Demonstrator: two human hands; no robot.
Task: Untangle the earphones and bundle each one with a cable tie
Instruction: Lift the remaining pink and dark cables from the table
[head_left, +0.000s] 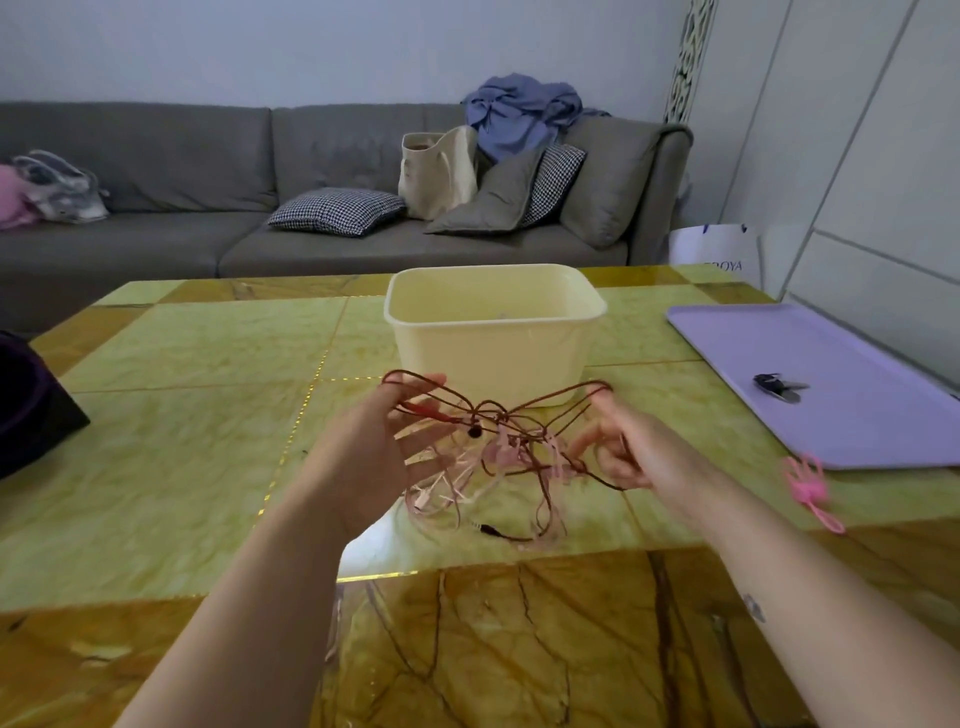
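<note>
Two cords at least, one dark red and one pale pink, make up the tangle (498, 441), which hangs between the hands just above the table (182, 441), in front of the tub (493, 332). The left hand (374, 447) is spread with straight fingers, red loops draped over them; the right hand (623, 452) curls its lower fingers round a red strand, another loop hooked over its raised finger. Such wire is light, limp and thin, and likely to snag at the central knot, so I would take it by the slack loops beside the knot, not by plugs or buds. Pink ties (810, 483) lie to the right, near the tray (857, 415). The tabletop is glossy and marble-patterned, and a grey sofa (182, 171) stands behind.
</note>
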